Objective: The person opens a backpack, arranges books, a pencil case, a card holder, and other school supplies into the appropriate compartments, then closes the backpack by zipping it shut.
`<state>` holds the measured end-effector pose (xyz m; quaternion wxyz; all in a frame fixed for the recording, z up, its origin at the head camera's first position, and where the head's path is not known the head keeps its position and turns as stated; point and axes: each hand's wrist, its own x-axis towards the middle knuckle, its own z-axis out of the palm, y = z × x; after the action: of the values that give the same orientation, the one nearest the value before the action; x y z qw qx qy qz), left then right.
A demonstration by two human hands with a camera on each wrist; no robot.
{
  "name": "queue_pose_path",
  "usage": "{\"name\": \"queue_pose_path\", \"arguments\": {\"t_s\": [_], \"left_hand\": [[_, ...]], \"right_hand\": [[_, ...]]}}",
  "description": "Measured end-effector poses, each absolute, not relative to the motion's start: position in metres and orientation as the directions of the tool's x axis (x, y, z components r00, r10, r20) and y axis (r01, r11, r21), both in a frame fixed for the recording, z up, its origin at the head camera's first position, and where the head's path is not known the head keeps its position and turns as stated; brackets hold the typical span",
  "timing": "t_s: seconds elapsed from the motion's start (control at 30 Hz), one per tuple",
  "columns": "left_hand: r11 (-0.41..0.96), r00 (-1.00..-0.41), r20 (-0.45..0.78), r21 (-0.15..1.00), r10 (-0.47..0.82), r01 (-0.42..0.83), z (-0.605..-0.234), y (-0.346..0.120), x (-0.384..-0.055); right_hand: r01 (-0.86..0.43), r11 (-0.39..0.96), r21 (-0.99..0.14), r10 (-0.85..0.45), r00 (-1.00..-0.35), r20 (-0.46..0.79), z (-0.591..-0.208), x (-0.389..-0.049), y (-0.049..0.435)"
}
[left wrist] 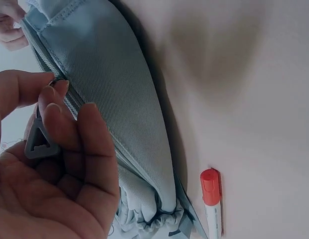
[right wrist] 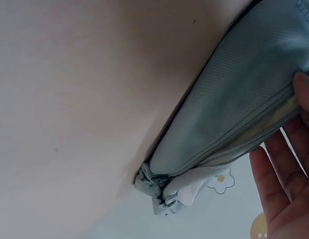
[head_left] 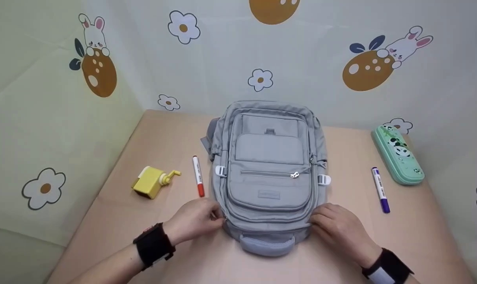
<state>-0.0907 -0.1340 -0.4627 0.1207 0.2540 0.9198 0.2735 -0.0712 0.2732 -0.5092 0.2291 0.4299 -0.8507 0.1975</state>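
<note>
A grey backpack (head_left: 268, 150) lies on its back, its top handle (head_left: 267, 245) toward me. At its near left corner my left hand (head_left: 197, 219) pinches a zipper slider between thumb and forefinger. The grey triangular zipper pull (left wrist: 42, 142) hangs over the palm in the left wrist view. My right hand (head_left: 339, 227) grips the bag's edge at the near right corner, thumb on one side of the zipper (right wrist: 259, 117) and fingers beneath. The zipper is parted there, with a pale yellowish lining showing between its teeth.
Left of the bag lie a red-capped marker (head_left: 198, 176) and a yellow pencil sharpener (head_left: 151, 181) with a crank. To the right are a purple-capped marker (head_left: 380, 190) and a green panda pencil case (head_left: 399, 154). A printed cloth (head_left: 222, 59) hangs behind the table (head_left: 116, 221).
</note>
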Motion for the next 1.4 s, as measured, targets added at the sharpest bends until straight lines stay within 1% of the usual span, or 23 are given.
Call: {"name": "queue_pose_path", "arguments": {"t_s": [0.27, 0.43, 0.67, 0.87, 1.0, 1.1, 1.3, 1.4], "left_hand": [[0.676, -0.824, -0.156, 0.662, 0.545, 0.323, -0.458, -0.123, -0.087], [0.651, -0.81, -0.161, 0.69, 0.565, 0.316, -0.455, -0.112, -0.081], [0.635, -0.794, -0.091, 0.657, 0.601, 0.406, -0.456, -0.09, -0.072], [0.643, -0.772, -0.099, 0.626, 0.628, 0.442, -0.456, -0.082, -0.07], [0.656, -0.764, -0.11, 0.599, 0.636, 0.46, -0.454, -0.083, -0.072], [0.663, -0.757, -0.116, 0.579, 0.643, 0.474, -0.453, -0.083, -0.072], [0.662, -0.741, -0.137, 0.574, 0.658, 0.481, -0.454, -0.085, -0.073], [0.66, -0.732, -0.152, 0.58, 0.664, 0.478, -0.454, -0.085, -0.073]], "right_hand": [[-0.814, 0.567, -0.124, -0.628, -0.524, 0.576, -0.51, -0.071, 0.27], [-0.81, 0.574, -0.121, -0.619, -0.526, 0.584, -0.509, -0.071, 0.268], [-0.8, 0.587, -0.121, -0.608, -0.535, 0.587, -0.509, -0.071, 0.265], [-0.805, 0.579, -0.13, -0.601, -0.529, 0.599, -0.511, -0.07, 0.266], [-0.811, 0.564, -0.156, -0.604, -0.534, 0.592, -0.51, -0.071, 0.27], [-0.804, 0.567, -0.178, -0.606, -0.554, 0.572, -0.509, -0.072, 0.276], [-0.753, 0.627, -0.199, -0.581, -0.623, 0.523, -0.508, -0.076, 0.293], [-0.745, 0.639, -0.193, -0.58, -0.632, 0.514, -0.509, -0.079, 0.298]]}}
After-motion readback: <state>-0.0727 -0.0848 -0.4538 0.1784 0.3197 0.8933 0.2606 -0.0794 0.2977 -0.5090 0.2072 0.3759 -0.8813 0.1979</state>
